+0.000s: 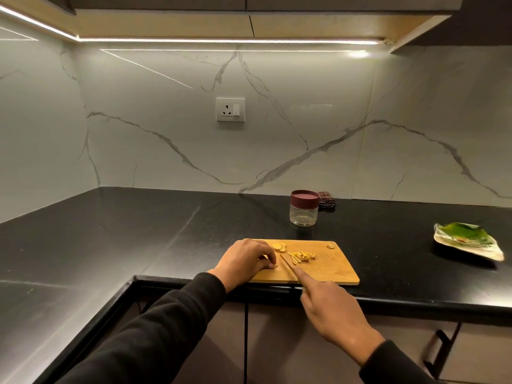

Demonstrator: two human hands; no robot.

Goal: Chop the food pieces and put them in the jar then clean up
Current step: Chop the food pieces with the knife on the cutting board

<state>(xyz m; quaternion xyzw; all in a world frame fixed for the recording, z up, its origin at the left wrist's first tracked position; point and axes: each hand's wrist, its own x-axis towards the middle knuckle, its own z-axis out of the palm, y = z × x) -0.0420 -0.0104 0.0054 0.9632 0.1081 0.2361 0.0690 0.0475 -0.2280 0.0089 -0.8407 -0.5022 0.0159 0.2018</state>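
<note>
A wooden cutting board [329,268] lies at the front edge of the black counter. On it are a pile of thin yellow food strips [302,256], a few round slices [279,246] and a small end piece [330,245]. My left hand [245,261] pinches a small food piece [274,266] against the board with curled fingers. My right hand [329,309] grips a knife [287,264], forefinger stretched along its back, the blade just right of the pinched piece. A clear jar [303,214] with a maroon lid stands closed behind the board.
A dark checked cloth [327,201] lies behind the jar by the marble wall. A leaf-shaped plate [468,241] with green lining and scraps sits at the right. A wall socket [230,109] is above the counter. Cabinet doors with a handle [435,353] are below.
</note>
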